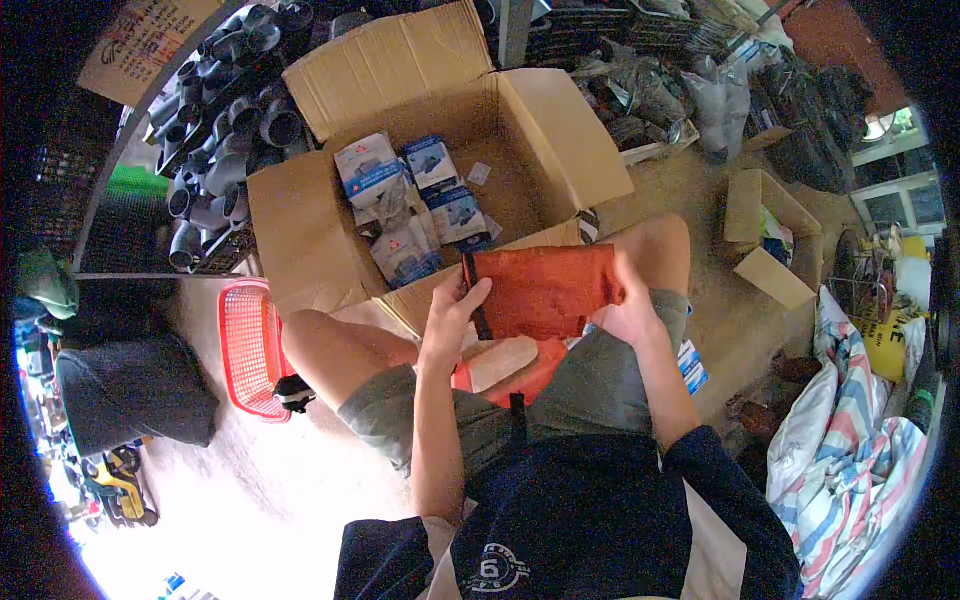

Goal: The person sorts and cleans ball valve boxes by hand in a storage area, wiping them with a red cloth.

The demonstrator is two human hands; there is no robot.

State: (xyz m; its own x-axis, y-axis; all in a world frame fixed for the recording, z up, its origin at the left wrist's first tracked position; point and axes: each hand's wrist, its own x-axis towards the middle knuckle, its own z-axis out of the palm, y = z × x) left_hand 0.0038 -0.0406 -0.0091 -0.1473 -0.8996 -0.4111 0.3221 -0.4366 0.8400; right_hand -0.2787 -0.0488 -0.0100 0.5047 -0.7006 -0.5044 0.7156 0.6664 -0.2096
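Observation:
A flat orange-red piece, perhaps a folded pouch, is stretched between my hands above my lap; a black band runs along its left edge. My left hand pinches that banded end, its thumb on top. At the opposite end my right hand grips the right edge, with some fingers hidden behind. Beneath it, between my legs, lie a pale beige flat object and more red material. The large open cardboard box beyond holds several blue-and-white packages.
On the left stands a red plastic basket, and grey pipe fittings fill a rack behind it. A smaller open carton sits to the right. Striped sacks lie at the right edge, and a dark cushion-like bundle at the left.

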